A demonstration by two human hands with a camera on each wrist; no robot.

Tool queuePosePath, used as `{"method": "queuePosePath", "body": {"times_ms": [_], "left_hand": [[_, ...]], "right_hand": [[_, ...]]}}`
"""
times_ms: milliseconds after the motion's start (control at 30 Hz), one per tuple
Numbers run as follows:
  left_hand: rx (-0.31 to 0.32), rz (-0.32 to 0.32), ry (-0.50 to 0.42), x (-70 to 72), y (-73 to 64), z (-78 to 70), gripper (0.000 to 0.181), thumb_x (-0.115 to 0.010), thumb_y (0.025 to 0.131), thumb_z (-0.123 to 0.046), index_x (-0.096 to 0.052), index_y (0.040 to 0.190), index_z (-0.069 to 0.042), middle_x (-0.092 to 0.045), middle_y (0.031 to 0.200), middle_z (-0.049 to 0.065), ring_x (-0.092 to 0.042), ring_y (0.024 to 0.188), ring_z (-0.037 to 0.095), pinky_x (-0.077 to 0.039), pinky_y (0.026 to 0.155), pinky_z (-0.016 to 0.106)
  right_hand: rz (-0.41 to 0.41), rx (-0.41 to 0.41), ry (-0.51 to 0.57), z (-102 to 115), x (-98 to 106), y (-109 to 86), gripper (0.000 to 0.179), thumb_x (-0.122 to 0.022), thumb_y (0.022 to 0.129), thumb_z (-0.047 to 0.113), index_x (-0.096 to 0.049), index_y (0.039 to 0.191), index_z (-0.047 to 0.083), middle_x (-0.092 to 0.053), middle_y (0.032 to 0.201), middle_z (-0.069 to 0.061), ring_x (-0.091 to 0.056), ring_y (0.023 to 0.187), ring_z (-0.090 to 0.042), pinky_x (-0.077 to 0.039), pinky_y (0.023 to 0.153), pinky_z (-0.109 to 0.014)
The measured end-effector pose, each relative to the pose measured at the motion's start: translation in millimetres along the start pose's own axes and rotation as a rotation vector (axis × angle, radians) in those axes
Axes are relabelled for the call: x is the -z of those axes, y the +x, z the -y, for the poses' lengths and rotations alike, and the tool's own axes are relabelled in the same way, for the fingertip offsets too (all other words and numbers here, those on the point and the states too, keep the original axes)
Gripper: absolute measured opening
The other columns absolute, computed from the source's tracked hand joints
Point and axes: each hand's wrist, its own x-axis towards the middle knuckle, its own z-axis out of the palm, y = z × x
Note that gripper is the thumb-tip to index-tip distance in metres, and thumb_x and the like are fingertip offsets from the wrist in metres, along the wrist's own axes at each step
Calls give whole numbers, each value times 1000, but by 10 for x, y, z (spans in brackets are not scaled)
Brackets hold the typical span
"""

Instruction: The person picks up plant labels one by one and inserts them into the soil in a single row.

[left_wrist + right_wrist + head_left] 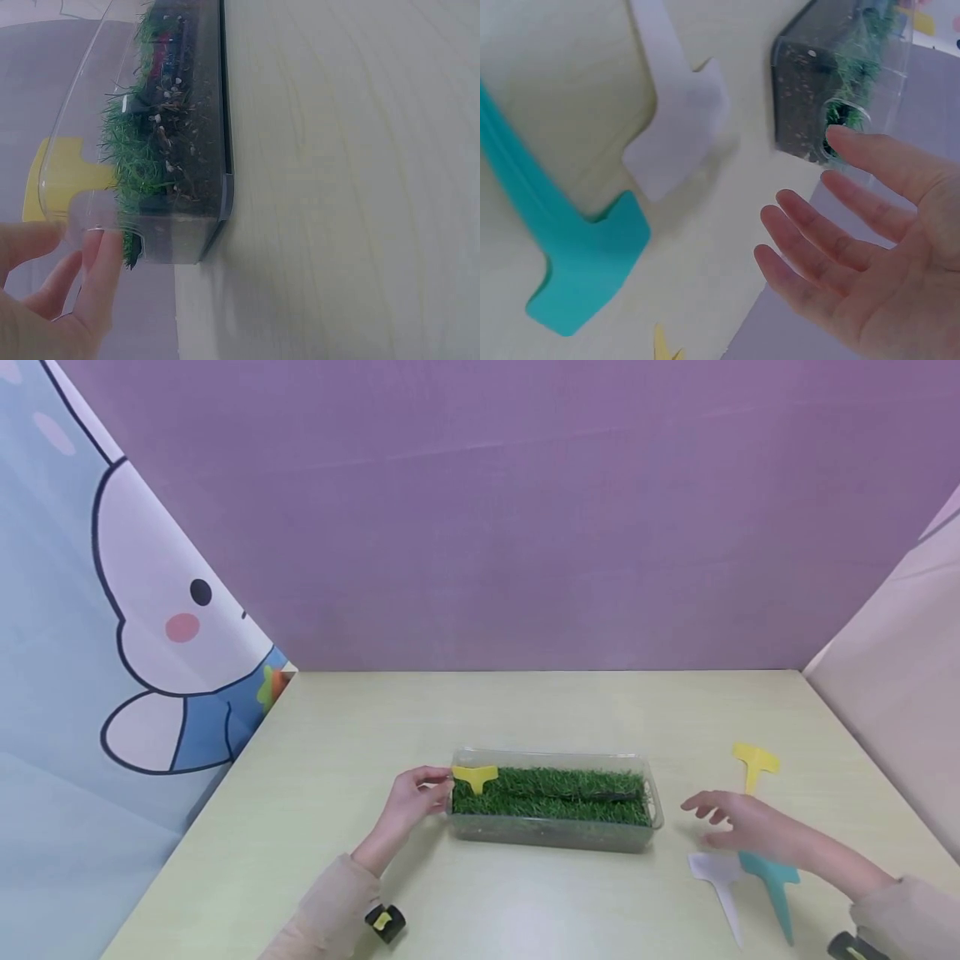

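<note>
A clear plastic bin (pixel 555 833) holds soil and strips of green artificial grass (pixel 558 783). A yellow T-shaped plant label (pixel 475 777) stands upright in the grass at the bin's left end. My left hand (pixel 412 802) grips the bin's left end, its fingertips at the rim and handle opening beside that label. My right hand (pixel 757 827) hovers right of the bin with fingers spread and slightly bent, holding nothing. Under and near it lie a white plant label (pixel 679 112) and a teal plant label (pixel 589 255). Another yellow plant label (pixel 755 760) lies behind the right hand, its stem partly hidden.
The pale wooden table (pixel 360 710) carries everything. A purple backdrop (pixel 525 527) rises behind its far edge, and a cartoon-printed cloth (pixel 161 635) hangs on the left. A dark groove (pixel 611 797) runs between the grass strips.
</note>
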Motion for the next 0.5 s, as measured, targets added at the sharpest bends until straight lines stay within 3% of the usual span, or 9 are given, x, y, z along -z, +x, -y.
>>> {"method": "queuePosePath", "body": {"times_ms": [167,367,500], "left_hand": [[6,-11,2,-6,7,2,23,-57,82,0,-58,104,8,-58,94,14,-56,65,13,-55,65,30],[2,-7,-2,-5,25,42,24,-58,81,-1,-58,104,8,-58,95,15,-57,66,17,-55,65,30],[3,-7,4,-2,24,42,24,-58,81,-1,-58,104,8,-58,95,15,-57,67,17,-55,65,29]], "right_hand": [[28,-20,-4,-17,-42,-31,40,-68,70,4,-54,106,-7,-57,97,-16,-54,81,-29,-51,66,-33],[68,-78,13,-7,-92,-83,47,-69,67,7,-52,110,-5,-56,99,-15,-52,87,-35,-49,71,-46],[83,-68,-1,-13,-120,-113,50,-70,64,6,-53,109,-6,-55,96,-14,-52,86,-36,-49,71,-48]]}}
